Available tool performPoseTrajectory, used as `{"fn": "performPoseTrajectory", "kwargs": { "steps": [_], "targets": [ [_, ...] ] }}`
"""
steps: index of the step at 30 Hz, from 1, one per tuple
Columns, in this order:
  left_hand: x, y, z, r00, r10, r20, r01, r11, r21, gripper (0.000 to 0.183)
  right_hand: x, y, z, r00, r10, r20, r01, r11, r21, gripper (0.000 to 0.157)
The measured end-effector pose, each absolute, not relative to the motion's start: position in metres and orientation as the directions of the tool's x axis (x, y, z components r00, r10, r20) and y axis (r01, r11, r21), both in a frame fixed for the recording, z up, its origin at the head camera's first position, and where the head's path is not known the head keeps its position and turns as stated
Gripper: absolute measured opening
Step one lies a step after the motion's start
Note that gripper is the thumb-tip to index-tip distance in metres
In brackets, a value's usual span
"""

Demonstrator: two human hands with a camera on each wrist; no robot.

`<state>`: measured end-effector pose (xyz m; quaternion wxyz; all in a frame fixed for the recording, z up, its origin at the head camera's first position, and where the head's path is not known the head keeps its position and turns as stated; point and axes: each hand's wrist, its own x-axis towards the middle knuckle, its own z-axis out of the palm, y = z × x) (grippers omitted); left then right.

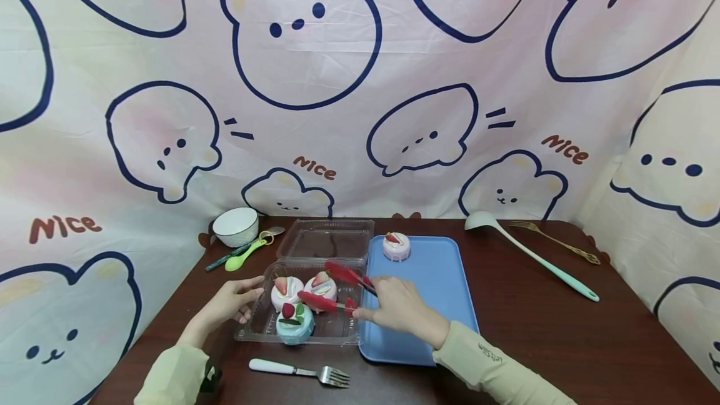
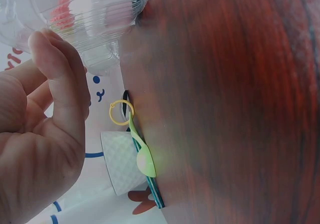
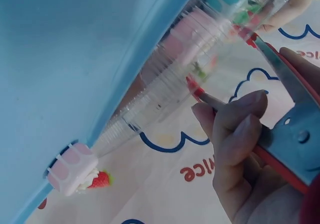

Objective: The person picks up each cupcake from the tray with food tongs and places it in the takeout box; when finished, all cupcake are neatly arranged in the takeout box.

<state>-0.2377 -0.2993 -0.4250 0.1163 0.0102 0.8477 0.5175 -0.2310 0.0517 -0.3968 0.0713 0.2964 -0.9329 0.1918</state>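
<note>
My right hand grips red-tipped tongs, their arms spread. The tips reach over a clear plastic container, one on either side of a pink cake with a strawberry. A second pink cake and a blue cake with a red berry also sit in it. My left hand holds the container's left rim, fingers bent in the left wrist view. A further pink cake stands at the far end of the blue tray, right of the container.
A fork with a white handle lies in front of the container. Behind on the left are a white bowl and a green spoon. On the right lie a ladle and a golden fork. The container's lid lies folded back.
</note>
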Motion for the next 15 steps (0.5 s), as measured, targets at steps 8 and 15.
{"fn": "performPoseTrajectory", "kwargs": {
  "steps": [8,15],
  "targets": [
    [-0.238,-0.3,-0.425,-0.972,0.146,-0.184,-0.098,0.459,0.883,0.052,-0.234,0.064,-0.385,-0.833,-0.466,0.298,-0.551,0.747,-0.373,0.058],
    [-0.237,-0.3,-0.423,-0.971,0.137,-0.194,-0.111,0.461,0.881,0.055,-0.243,0.089,-0.376,-0.87,-0.366,0.331,-0.48,0.783,-0.395,0.056]
  ]
}}
